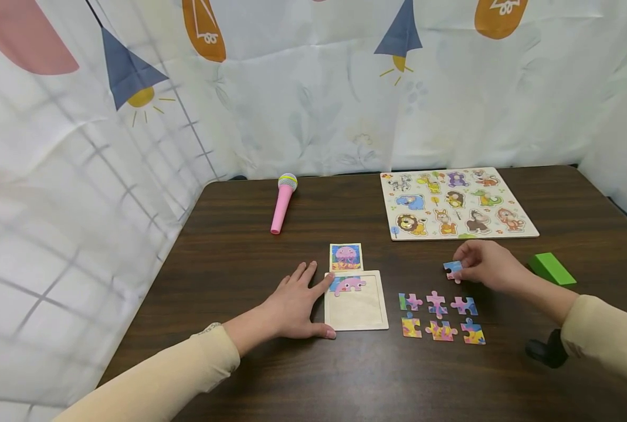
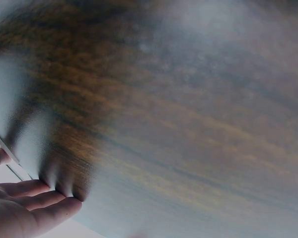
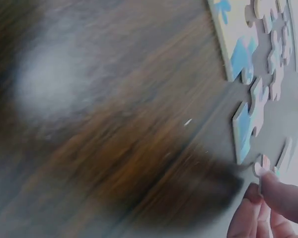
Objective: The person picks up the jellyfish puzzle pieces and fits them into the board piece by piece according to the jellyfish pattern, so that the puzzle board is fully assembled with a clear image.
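Observation:
My right hand (image 1: 484,265) pinches a blue and pink jigsaw piece (image 1: 453,269) between thumb and fingertips, right of the puzzle frame. In the right wrist view the thumb overlaps most of this jigsaw piece (image 3: 261,166). Fingers spread, my left hand (image 1: 298,305) rests at the left edge of the square wooden puzzle frame (image 1: 356,310), with index finger and thumb reaching its rim. Joined pink and blue pieces (image 1: 349,285) lie in the frame's upper left. Two rows of loose jigsaw pieces (image 1: 436,303) lie on the table to the right. Above the frame is a jellyfish picture card (image 1: 346,257).
A pink toy microphone (image 1: 283,205) lies at the back left of the dark wooden table (image 1: 229,252). An animal puzzle board (image 1: 434,218) lies at the back right. Beyond the right hand is a green block (image 1: 552,268); a black object (image 1: 547,351) sits beside the right sleeve.

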A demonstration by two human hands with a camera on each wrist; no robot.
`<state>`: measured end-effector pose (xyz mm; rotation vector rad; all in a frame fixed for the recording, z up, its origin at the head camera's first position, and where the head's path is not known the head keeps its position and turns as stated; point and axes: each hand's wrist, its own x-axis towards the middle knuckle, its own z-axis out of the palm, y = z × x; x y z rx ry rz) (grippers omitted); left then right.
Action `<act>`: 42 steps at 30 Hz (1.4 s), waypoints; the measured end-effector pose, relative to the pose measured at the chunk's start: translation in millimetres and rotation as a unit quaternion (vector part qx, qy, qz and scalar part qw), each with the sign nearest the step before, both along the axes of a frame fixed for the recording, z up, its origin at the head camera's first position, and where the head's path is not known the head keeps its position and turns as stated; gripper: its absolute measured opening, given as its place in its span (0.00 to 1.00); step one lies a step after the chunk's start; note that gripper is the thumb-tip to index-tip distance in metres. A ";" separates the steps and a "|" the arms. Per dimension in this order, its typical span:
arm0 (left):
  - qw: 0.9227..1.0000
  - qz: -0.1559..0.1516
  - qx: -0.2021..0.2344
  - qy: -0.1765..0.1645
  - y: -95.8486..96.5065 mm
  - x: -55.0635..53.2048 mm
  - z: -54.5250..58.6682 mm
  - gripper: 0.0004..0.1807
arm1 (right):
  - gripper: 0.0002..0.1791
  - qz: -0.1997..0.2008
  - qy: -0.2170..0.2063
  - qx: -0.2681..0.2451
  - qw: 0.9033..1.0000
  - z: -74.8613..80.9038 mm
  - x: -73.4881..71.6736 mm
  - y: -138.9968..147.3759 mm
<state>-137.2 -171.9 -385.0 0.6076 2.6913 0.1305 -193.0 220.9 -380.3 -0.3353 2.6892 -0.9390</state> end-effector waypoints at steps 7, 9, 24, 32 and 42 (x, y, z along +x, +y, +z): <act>1.000 -0.002 -0.001 0.002 0.0 -0.9 0.3 0.59 | 0.15 -0.015 -0.069 -0.077 0.995 9.2 -3.2 -22.7; 1.000 -0.002 -0.002 0.001 -0.1 -1.2 0.7 0.59 | 0.16 -0.011 -0.087 -0.102 0.991 10.8 -4.3 -33.0; 1.000 -0.007 -0.001 0.004 0.9 -2.5 -1.4 0.59 | 0.10 0.021 -0.141 -0.126 0.982 0.3 -2.9 -121.2; 1.000 -0.006 -0.002 0.003 0.8 -1.6 -2.0 0.59 | 0.07 0.015 -0.132 -0.091 0.987 -0.8 -4.6 -137.4; 1.000 -0.007 -0.007 -0.003 -0.4 -0.9 0.4 0.59 | 0.08 0.014 -0.156 -0.045 0.987 9.1 -8.9 -146.9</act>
